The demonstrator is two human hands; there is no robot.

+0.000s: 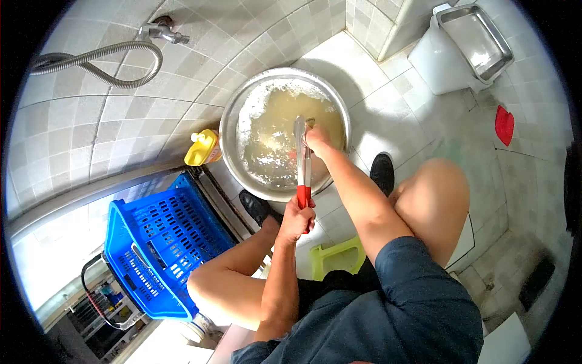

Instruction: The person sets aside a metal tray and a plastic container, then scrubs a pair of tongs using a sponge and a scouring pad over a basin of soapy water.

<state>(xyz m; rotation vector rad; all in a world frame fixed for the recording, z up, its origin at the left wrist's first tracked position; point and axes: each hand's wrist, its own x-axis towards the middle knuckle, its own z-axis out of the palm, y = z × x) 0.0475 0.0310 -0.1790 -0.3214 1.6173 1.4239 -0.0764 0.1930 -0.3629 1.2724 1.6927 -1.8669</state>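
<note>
Metal tongs (300, 158) with red handles extend over a large round metal basin (227, 139) of cloudy, foamy water (267, 109). My left hand (297, 218) is wrapped round the red handles at the basin's near edge. Above the water, my right hand (316, 138) has its fingers closed at the upper part of the tongs, near their tips. A small greenish item shows by those fingers, too small to make out. Something reddish lies in the water just left of the tongs.
A yellow bottle (204, 148) stands left of the basin. Blue crates (163, 242) are at lower left. A green stool (336, 253) is beneath me. A white bin (439, 60) with a metal tray (476, 39) stands upper right. A hose (121, 47) hangs by the tap (163, 31).
</note>
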